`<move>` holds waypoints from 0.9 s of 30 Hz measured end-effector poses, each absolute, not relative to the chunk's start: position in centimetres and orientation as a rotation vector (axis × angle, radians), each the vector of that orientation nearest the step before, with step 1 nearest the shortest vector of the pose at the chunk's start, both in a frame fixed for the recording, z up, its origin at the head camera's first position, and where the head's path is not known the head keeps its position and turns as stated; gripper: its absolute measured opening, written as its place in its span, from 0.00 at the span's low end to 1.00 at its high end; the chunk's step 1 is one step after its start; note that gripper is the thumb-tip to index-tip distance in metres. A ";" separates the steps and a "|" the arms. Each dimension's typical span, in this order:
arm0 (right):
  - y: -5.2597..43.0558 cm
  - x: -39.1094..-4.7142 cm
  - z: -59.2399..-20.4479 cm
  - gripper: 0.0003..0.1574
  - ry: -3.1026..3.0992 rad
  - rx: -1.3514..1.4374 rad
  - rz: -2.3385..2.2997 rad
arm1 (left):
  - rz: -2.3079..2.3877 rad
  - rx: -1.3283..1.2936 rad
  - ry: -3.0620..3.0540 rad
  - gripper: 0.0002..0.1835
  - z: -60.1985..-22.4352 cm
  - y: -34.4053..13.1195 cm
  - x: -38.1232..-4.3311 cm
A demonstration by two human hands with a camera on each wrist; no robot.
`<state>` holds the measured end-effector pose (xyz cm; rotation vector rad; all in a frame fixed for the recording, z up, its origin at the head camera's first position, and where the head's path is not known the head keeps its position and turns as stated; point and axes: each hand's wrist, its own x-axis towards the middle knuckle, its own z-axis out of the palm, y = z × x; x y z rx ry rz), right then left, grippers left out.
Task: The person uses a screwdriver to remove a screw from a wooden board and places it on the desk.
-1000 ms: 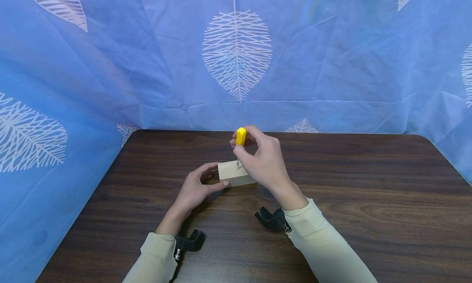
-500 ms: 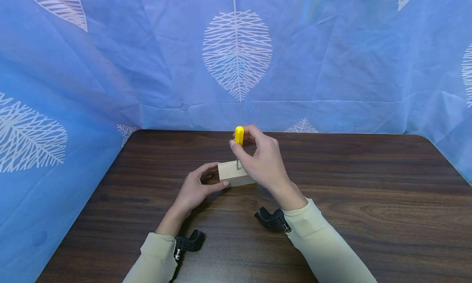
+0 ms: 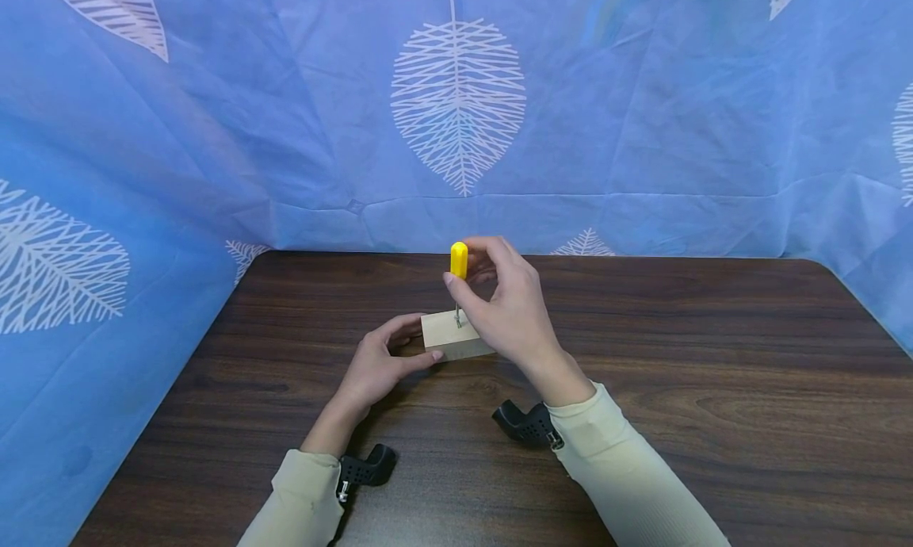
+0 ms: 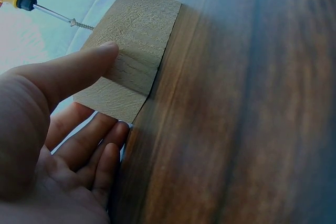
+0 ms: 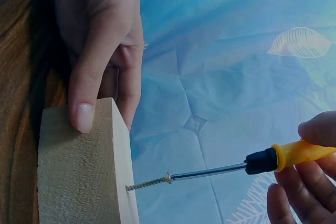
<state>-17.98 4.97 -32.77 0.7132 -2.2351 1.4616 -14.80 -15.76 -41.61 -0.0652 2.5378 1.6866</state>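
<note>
A pale wooden block [image 3: 456, 342] lies on the dark table. My left hand [image 3: 381, 365] grips its left end, the thumb on the near side and fingers behind. My right hand [image 3: 509, 305] holds a yellow-handled screwdriver [image 3: 459, 260] upright over the block, pinching the handle between thumb and fingers. In the right wrist view, the metal shaft of the screwdriver [image 5: 210, 172] meets the head of a screw [image 5: 149, 183]. The screw's tip sits in the block's top face, and most of its thread shows above the wood. My right hand hides the block's right end in the head view.
The brown wood-grain table [image 3: 713, 372] reaches back to a blue cloth [image 3: 606, 95] with white leaf prints, which also hangs at the left. Black wrist mounts [image 3: 371, 464] sit under both sleeves.
The screwdriver's handle has tipped slightly left and stands more upright. My right fingers have shifted around the handle, opening out behind it. The left hand and the block have stayed in place.
</note>
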 end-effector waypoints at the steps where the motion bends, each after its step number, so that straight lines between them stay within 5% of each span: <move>1: 5.0 -17.9 -32.7 0.22 -2.237 0.706 1.475 | 1.686 -0.066 2.539 0.34 -41.6 -15.7 -14.8; 27: 5.0 -17.7 -32.7 0.16 -2.236 0.698 1.503 | 1.680 -0.079 2.539 0.35 -41.7 -15.7 -14.9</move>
